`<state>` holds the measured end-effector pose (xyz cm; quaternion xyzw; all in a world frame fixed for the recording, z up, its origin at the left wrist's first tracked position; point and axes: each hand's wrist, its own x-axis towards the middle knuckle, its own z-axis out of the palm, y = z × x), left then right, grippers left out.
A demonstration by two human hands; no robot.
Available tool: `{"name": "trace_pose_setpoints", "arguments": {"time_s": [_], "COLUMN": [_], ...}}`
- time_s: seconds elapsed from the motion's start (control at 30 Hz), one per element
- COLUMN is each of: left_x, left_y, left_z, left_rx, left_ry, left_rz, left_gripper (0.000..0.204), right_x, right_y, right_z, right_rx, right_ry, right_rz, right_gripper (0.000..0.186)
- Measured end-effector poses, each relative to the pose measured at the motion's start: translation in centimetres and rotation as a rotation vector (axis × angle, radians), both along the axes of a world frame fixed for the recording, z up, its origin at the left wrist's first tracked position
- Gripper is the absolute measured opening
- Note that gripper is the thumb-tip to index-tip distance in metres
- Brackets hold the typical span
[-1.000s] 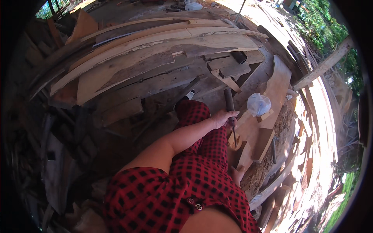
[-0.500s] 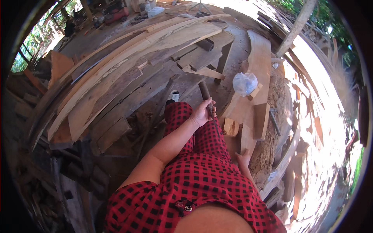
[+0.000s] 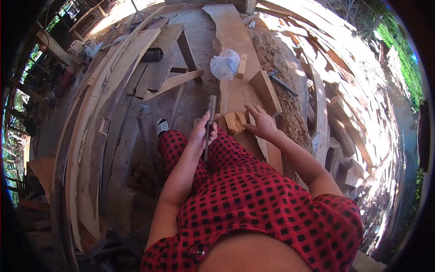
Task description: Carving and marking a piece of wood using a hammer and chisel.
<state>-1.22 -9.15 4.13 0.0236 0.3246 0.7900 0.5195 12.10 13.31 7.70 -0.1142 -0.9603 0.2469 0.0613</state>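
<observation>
My left hand (image 3: 201, 132) is closed around a chisel (image 3: 211, 109), holding it upright above my thighs. Its thick end points away from me, and the narrow end comes down near my lap. To the right, my right hand (image 3: 263, 123) has its fingers stretched out over a small carved wood block (image 3: 235, 121). The fingertips are at the block's right edge; whether they press on it I cannot tell. Under the block runs a long wide board (image 3: 238, 97). An upright wood piece (image 3: 265, 93) stands just beyond my right hand.
A clear plastic bag (image 3: 224, 65) and a small wood stick (image 3: 242, 66) lie farther up the board. A hammer-like tool (image 3: 283, 84) rests on the rough log (image 3: 290, 109) at the right. Long planks (image 3: 90, 118) are stacked to the left, with a dark pipe (image 3: 152, 55) at their far end.
The view has swung toward the right. My right hand has come up from beside my hip to the wood block. My left hand still holds the chisel, now more upright.
</observation>
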Motion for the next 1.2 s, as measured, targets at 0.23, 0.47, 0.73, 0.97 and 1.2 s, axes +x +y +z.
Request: {"name": "trace_pose_setpoints", "arguments": {"time_s": [0.23, 0.47, 0.73, 0.97, 1.2], "left_x": [0.3, -1.3, -1.6, -2.0, -1.4], "left_y": [-0.6, -1.3, -1.1, -0.8, -0.3], "left_z": [1.1, 0.0, -0.3, -0.2, -0.5], "left_rx": [-0.037, -0.079, -0.086, -0.147, -0.190], "left_ry": [0.042, -0.095, -0.126, -0.140, -0.152], "left_rz": [0.023, 0.210, 0.264, 0.319, 0.302], "left_gripper": [0.042, 0.031, 0.029, 0.030, 0.040], "right_x": [1.8, 6.5, 5.7, 6.8, 5.9], "right_y": [-0.3, -0.8, 2.5, 5.6, 3.3], "right_z": [-4.7, -10.7, -12.1, -10.4, -11.2], "right_rx": [0.108, 0.051, -0.013, 0.222, 0.168], "right_ry": [-0.220, -0.425, -0.190, -0.353, -0.121], "right_rz": [-0.053, -0.349, -0.371, -0.192, -0.382], "right_gripper": [0.085, 0.098, 0.080, 0.079, 0.087]}}
